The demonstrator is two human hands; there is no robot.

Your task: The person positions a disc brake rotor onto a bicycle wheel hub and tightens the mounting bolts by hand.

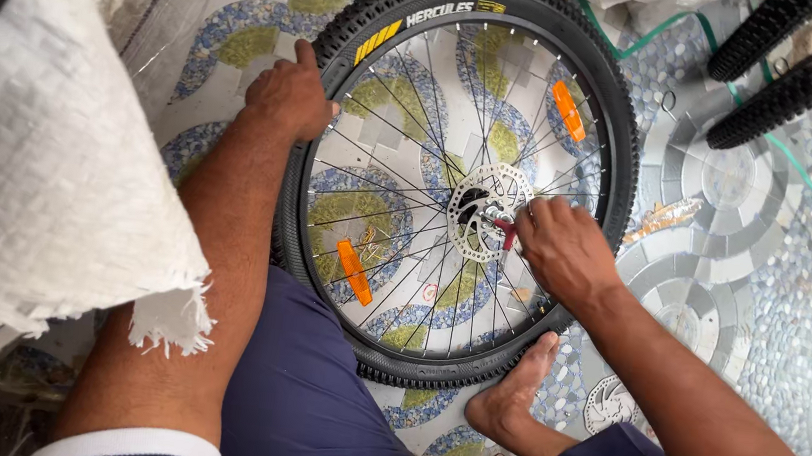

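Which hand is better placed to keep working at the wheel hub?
Right hand: its fingers already pinch the small red tool at the hub by the brake disc. The left hand grips the tyre.

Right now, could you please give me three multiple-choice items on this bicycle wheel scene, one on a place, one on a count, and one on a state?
1. Where does the left hand rest?
A. on the tyre's upper left edge
B. on the hub
C. on the white sack

2. How many orange reflectors sit in the spokes?
A. one
B. two
C. four

3. How does the wheel lie?
A. hanging from a hook
B. mounted in a bicycle frame
C. flat on the patterned floor

Answers: 1 A, the palm covers the black tyre there. 2 B, one reflector upper right, another lower left. 3 C, the floor shows through the spokes, while the right hand works at the disc rotor.
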